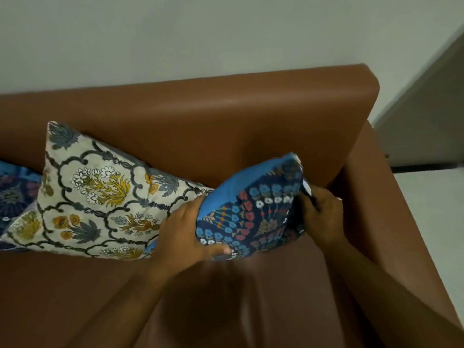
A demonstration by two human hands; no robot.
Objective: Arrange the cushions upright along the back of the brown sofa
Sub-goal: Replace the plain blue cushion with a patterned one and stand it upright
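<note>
Cushions on brown leather sofa (226, 116), both hands on the rightmost one.

L to R: dark blue patterned cushion (12, 197) partly cut off at left edge; cream floral cushion w/ dark trellis print (95, 197) leaning on sofa back; left hand (185, 234) clasping left edge of navy-and-blue flower-print cushion (253, 207), which sits tilted near the right armrest, just beside the cream one; right hand (324, 217) pinching its right edge.
</note>
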